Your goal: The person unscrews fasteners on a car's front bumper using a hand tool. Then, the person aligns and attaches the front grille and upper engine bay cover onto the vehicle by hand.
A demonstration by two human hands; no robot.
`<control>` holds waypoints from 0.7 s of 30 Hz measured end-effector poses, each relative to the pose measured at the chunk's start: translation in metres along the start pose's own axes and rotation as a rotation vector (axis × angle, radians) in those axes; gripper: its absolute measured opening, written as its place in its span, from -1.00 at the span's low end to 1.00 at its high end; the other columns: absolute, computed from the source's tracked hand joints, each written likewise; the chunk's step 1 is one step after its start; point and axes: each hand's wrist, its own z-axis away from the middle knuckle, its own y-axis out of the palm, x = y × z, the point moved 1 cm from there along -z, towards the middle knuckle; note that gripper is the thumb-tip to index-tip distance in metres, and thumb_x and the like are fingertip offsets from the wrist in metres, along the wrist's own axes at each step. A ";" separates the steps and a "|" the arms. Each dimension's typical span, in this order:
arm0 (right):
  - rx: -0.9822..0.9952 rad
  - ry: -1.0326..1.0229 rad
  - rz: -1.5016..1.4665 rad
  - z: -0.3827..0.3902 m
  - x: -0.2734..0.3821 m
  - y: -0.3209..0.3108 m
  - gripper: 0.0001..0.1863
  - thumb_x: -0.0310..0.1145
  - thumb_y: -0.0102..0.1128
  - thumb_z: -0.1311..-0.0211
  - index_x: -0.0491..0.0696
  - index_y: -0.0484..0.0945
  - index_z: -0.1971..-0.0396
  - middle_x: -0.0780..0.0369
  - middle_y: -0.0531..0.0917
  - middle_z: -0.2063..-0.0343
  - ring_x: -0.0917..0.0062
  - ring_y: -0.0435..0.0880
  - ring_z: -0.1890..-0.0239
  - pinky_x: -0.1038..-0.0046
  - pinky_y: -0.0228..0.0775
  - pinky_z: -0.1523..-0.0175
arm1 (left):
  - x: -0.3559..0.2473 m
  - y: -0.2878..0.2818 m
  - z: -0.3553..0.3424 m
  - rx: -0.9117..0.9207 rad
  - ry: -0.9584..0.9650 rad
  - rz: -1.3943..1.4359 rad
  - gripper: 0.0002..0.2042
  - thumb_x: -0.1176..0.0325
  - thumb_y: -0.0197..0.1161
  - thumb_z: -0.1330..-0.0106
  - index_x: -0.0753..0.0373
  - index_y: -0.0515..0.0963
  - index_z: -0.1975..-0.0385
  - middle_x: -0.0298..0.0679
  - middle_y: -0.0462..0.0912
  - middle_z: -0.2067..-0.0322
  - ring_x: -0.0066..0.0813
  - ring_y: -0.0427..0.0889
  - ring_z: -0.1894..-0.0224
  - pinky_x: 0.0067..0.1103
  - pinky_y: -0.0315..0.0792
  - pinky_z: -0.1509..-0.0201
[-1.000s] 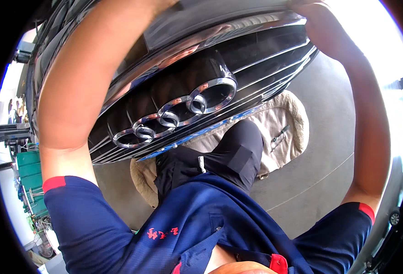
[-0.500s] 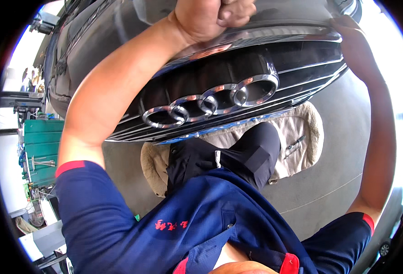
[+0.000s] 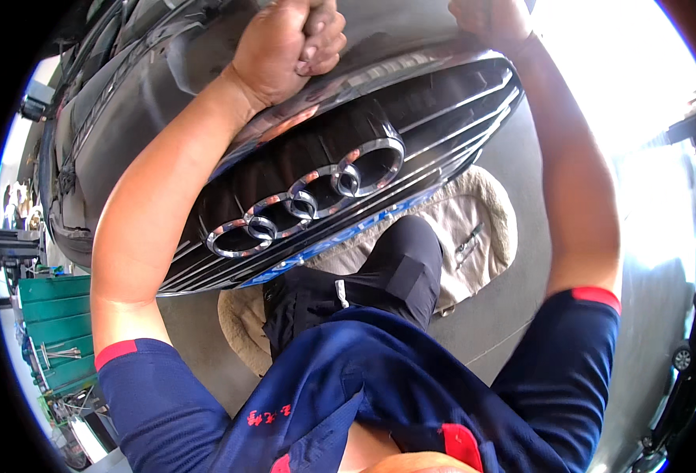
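In front of me is the nose of a dark car point(image 3: 379, 47), with a black grille point(image 3: 434, 106) carrying an emblem of several linked chrome rings point(image 3: 304, 205). My left hand point(image 3: 289, 47) is closed in a fist above the car's front edge; what it holds, if anything, is hidden. Near the right end of that edge, my right hand point(image 3: 493, 20) has its fingers curled, partly cut off by the top of the picture. I cannot make out anything in it. Both forearms reach over the grille.
Beneath my legs lies a beige fleece-edged pad point(image 3: 486, 205), with a small dark tool point(image 3: 470, 243) on it. A blue plate point(image 3: 324, 244) sits under the grille. At the left stands a green panel point(image 3: 56, 323) with metal rods; another dark car point(image 3: 683, 359) is at the far right.
My right hand has left the grille's right corner and moved up and inward. My left hand remains closed above the car's front edge. The whole view has tilted and shifted.
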 end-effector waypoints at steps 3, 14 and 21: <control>-0.070 0.012 0.326 0.005 0.010 0.044 -0.46 -0.09 0.04 -0.57 0.17 0.32 0.74 0.42 0.22 0.85 0.58 0.22 0.80 0.43 0.02 0.67 | -0.001 0.005 0.001 -0.031 0.011 -0.062 -0.57 0.10 -0.10 -0.55 0.08 0.27 0.65 -0.38 0.18 0.80 -0.56 0.12 0.78 -0.56 0.10 0.63; 0.063 0.023 0.349 0.004 0.021 0.104 -0.39 -0.04 0.03 -0.59 0.07 0.31 0.78 0.34 0.29 0.81 0.55 0.21 0.80 0.42 0.02 0.64 | 0.005 -0.005 0.002 -0.032 0.051 -0.043 -0.58 0.08 -0.10 -0.55 0.08 0.26 0.63 -0.38 0.19 0.79 -0.55 0.12 0.79 -0.54 0.10 0.63; -0.075 0.067 0.439 0.000 -0.007 0.085 -0.41 0.01 0.10 -0.55 0.07 0.40 0.74 0.38 0.33 0.79 0.61 0.25 0.75 0.43 0.01 0.61 | -0.010 0.010 0.000 -0.089 0.069 -0.154 -0.57 0.07 -0.06 -0.54 0.06 0.28 0.65 -0.41 0.19 0.79 -0.56 0.13 0.78 -0.57 0.11 0.64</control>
